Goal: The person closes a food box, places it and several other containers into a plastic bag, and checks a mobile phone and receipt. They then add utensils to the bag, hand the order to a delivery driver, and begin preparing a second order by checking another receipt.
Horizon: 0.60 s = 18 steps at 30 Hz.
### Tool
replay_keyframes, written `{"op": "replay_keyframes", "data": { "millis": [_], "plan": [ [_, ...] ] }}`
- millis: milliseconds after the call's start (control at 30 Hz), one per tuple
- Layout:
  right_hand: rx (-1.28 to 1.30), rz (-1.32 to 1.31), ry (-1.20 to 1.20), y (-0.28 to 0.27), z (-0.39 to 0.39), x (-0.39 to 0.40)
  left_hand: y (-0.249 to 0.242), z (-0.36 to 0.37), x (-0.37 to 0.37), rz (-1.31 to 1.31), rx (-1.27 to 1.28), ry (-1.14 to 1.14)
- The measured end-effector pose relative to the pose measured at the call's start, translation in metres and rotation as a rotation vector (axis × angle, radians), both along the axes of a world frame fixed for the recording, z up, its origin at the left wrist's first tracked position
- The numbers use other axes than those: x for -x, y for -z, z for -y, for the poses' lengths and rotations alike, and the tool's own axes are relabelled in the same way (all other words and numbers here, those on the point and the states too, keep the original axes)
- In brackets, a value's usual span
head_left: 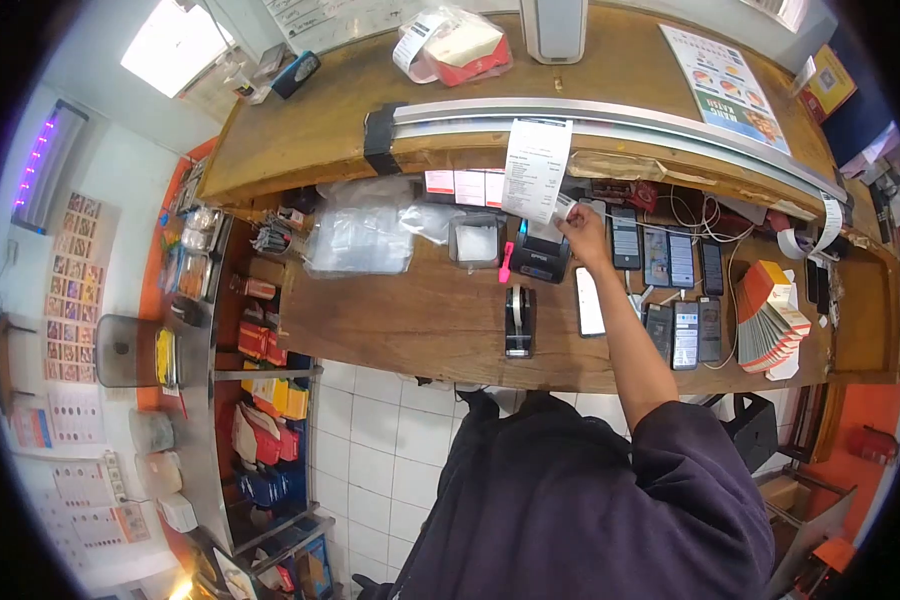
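My right hand (583,234) is closed on the lower right edge of a printed paper receipt (537,170), just above a small black printer (541,257) on the wooden counter. The receipt stands up from the printer and overlaps the shelf edge behind it. A pink highlighter (506,262) lies at the printer's left side. In front of the printer is a black tape dispenser (519,322). Several phones lie to the right of my hand, among them a lit one (685,335). My left hand is not in view.
On the counter's left are clear plastic bags (360,235) and a small clear tub (477,242). A fanned stack of orange and white folded cartons (772,325) sits at the right, near loose white cables (705,222). The raised wooden shelf (300,130) runs behind.
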State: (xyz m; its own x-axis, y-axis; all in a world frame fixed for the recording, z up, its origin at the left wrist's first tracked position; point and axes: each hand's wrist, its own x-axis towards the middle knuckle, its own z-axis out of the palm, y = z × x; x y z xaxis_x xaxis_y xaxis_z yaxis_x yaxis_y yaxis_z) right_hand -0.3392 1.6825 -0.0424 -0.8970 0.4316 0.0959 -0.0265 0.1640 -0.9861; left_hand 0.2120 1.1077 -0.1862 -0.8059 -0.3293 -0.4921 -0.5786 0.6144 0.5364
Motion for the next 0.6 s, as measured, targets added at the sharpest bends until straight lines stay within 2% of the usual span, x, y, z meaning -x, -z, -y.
{"op": "replay_keyframes", "data": {
  "millis": [167, 267, 367, 400, 433, 500, 600],
  "plan": [
    [-0.248, 0.038, -0.065, -0.085, 0.012, -0.023, -0.001, 0.001, 0.001, 0.156, -0.151, -0.105],
    [-0.292, 0.074, -0.043, -0.096, 0.025, -0.033, 0.003, 0.011, 0.025, 0.116, -0.281, -0.185],
    [-0.339, 0.056, -0.018, -0.1, 0.034, -0.042, 0.026, 0.036, 0.065, -0.077, -0.635, -0.365],
    [-0.365, 0.044, -0.01, -0.101, 0.036, -0.044, 0.044, 0.048, 0.08, -0.177, -0.905, -0.44],
    [-0.3, 0.029, -0.009, -0.095, 0.037, -0.043, 0.022, 0.036, 0.099, -0.185, -0.848, -0.407],
    [-0.347, 0.041, -0.022, -0.083, 0.034, -0.043, -0.031, 0.013, 0.142, -0.163, -0.757, -0.356],
    [-0.326, 0.034, -0.055, -0.085, 0.036, -0.05, -0.041, 0.017, 0.164, -0.109, -0.712, -0.301]
  ]
}}
